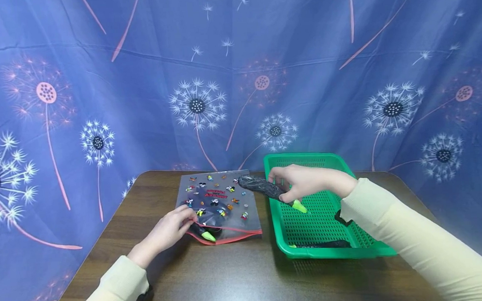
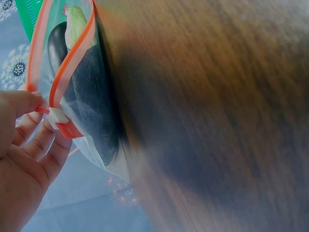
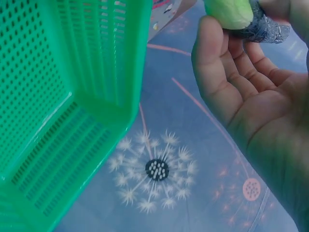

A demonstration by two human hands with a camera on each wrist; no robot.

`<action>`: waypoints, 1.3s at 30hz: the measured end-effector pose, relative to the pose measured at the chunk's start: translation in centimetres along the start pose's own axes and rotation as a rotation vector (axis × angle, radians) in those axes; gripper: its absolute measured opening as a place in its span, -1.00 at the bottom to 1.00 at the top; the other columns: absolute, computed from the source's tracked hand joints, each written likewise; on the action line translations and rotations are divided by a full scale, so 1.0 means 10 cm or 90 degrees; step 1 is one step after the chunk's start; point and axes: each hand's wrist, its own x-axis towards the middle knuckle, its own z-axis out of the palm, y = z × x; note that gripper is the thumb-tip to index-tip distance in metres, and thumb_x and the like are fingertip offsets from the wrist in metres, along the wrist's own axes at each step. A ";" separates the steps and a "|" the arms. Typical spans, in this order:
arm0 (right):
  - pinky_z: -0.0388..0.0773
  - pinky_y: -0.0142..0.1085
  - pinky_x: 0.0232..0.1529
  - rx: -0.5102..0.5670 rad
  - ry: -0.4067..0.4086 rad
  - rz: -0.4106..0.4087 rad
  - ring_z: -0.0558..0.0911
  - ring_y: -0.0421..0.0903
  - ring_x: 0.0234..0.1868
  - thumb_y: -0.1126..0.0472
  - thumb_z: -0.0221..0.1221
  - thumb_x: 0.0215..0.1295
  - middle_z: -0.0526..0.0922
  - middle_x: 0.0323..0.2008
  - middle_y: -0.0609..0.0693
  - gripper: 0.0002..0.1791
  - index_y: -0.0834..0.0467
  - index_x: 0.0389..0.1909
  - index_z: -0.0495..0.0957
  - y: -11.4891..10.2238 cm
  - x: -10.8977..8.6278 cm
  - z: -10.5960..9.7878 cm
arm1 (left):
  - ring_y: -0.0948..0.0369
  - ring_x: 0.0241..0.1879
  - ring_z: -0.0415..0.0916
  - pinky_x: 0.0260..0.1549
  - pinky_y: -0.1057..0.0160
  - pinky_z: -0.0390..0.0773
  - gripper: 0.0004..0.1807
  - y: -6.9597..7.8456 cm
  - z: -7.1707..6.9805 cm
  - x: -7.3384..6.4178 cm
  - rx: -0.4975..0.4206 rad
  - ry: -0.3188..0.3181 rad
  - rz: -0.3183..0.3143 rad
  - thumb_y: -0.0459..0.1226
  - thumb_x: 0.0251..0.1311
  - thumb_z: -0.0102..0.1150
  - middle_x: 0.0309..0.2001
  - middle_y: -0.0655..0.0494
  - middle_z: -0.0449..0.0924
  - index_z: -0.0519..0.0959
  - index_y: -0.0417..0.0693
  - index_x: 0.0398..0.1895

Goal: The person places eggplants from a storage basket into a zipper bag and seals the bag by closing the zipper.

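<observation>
My left hand [image 1: 169, 228] pinches the red-edged mouth of a clear zip bag [image 1: 231, 201] printed with small cartoon figures. In the left wrist view, thumb and fingers grip the bag's corner by a white slider [image 2: 58, 116], and the mouth gapes. Inside lie dark eggplants [image 2: 91, 101]; a pale green stem end points toward the opening. My right hand [image 1: 305, 181] holds another long, dark eggplant [image 1: 261, 186] with a bright green end, above the left rim of a green basket [image 1: 276, 226]. Its far tip overlaps the bag's upper right corner in the head view.
One more dark eggplant [image 1: 325, 244] lies along the near wall inside the basket. Bag and basket stand side by side on a brown wooden table [image 1: 224, 280]. Behind the table hangs a blue cloth [image 1: 227, 54] with a dandelion print.
</observation>
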 end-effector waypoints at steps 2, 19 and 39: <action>0.55 -0.27 -0.50 0.005 0.003 -0.004 0.55 -0.10 -0.63 0.20 0.14 0.14 0.46 -0.14 0.03 -0.51 0.12 0.11 0.29 -0.03 0.03 0.03 | 0.37 -0.38 0.41 -0.37 0.29 0.48 -0.73 0.00 0.00 0.00 0.002 0.004 0.001 -0.52 0.01 0.21 -0.38 0.31 0.47 0.55 0.07 -0.39; 0.50 -0.35 -0.40 0.004 0.048 -0.096 0.48 -0.23 -0.57 0.23 0.17 0.08 0.50 -0.35 -0.08 -0.52 0.13 0.05 0.30 -0.26 0.26 0.37 | 0.38 -0.36 0.41 -0.34 0.30 0.49 -0.76 0.01 -0.01 0.00 -0.004 -0.011 -0.017 -0.47 0.07 0.19 -0.34 0.31 0.50 0.54 0.11 -0.37; 0.42 -0.40 -0.48 0.016 0.000 -0.084 0.43 -0.28 -0.61 0.25 0.20 0.11 0.52 -0.45 -0.10 -0.51 0.07 0.05 0.25 -0.41 0.51 0.80 | 0.37 -0.38 0.42 -0.36 0.29 0.49 -0.74 0.01 -0.02 0.04 0.000 0.009 -0.009 -0.50 0.02 0.21 -0.34 0.31 0.49 0.54 0.08 -0.38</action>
